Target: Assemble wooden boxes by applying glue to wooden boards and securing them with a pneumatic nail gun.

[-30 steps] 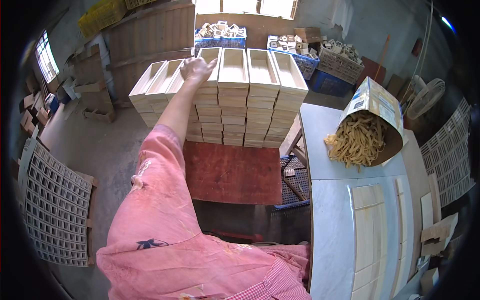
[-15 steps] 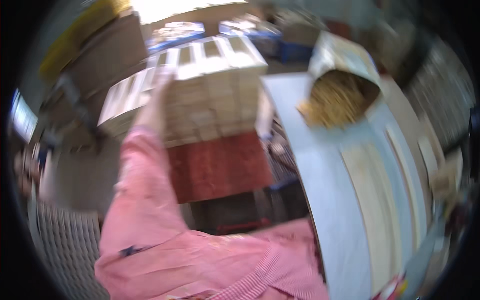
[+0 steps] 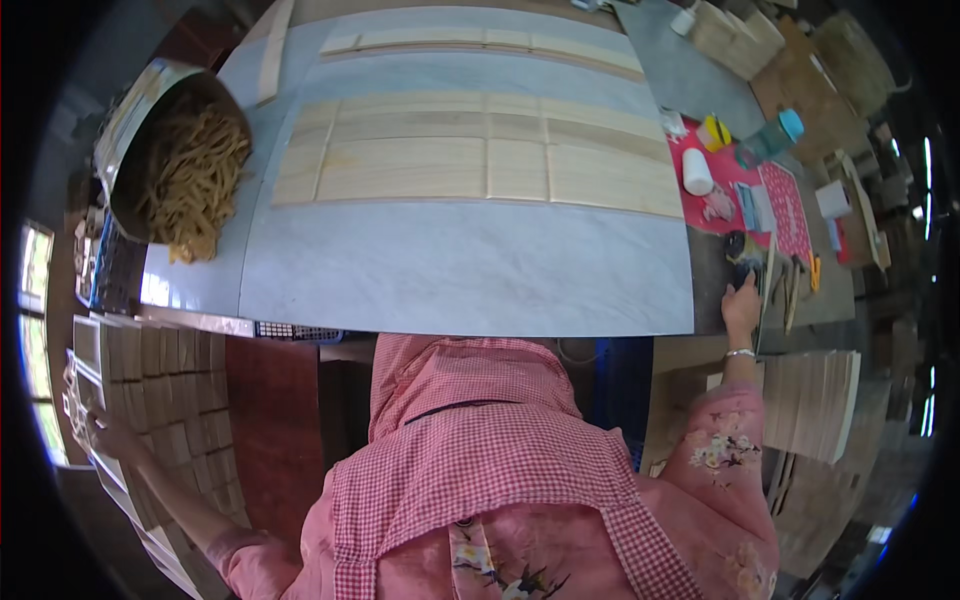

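At the far left, my left hand [image 3: 112, 436] reaches to the top of stacked pale wooden boxes [image 3: 165, 375]. Its fingers curl at a box rim, small and distorted near the picture's edge. On the right, my right hand [image 3: 740, 305] has its fingers around the lower end of a small dark object [image 3: 740, 252], whose kind I cannot make out. In front of me, flat pale wooden strips [image 3: 410, 165] lie in rows on a light marbled board [image 3: 470, 270].
A tipped container [image 3: 108, 165] of brown rubber-band-like loops [image 3: 200, 160] sits at the board's left. To the right are a pink cloth [image 3: 790, 205], a white bottle [image 3: 697, 172], a yellow-topped container [image 3: 714, 133] and a teal-capped bottle [image 3: 770, 138]. Wooden panels [image 3: 815, 400] stand below.
My view has swung right from the box stack to face the marbled board. My left arm now stretches out to the left, still at the boxes; my right hand has come into view beside the board.
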